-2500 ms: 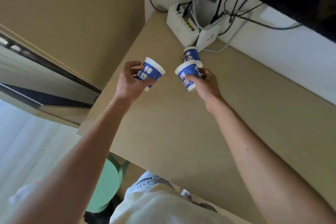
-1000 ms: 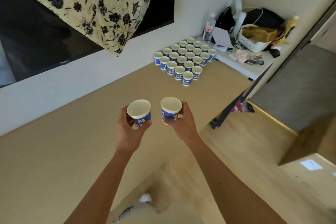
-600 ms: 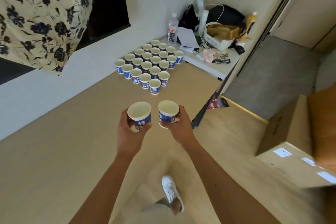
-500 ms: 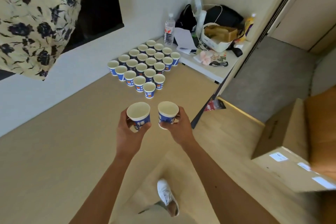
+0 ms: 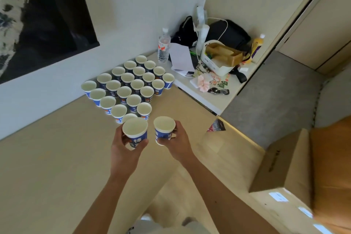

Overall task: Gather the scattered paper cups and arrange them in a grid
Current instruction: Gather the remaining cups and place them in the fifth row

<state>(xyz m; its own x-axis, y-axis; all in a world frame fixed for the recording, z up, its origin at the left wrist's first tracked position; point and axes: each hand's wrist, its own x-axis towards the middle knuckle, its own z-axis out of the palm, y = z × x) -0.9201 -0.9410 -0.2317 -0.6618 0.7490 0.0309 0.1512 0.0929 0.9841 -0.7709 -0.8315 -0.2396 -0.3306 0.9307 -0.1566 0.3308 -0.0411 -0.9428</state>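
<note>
The left hand (image 5: 124,150) is clamped on an upright blue-and-white paper cup (image 5: 135,131), and the right hand (image 5: 177,143) grips a second matching cup (image 5: 163,128) just beside it. Just beyond both hands, a grid of the same cups (image 5: 131,85) stands on the tan wooden bench (image 5: 57,157).

The wooden table (image 5: 47,157) is bare on the near and left sides, so hands can pass there. The block of cups (image 5: 129,85) fills the far part, with a bottle (image 5: 163,47) and clutter (image 5: 218,57) behind.

Matt paper cups (image 5: 131,89), seemingly smooth wood-look table (image 5: 47,167), clear plastic bottle (image 5: 163,46).
</note>
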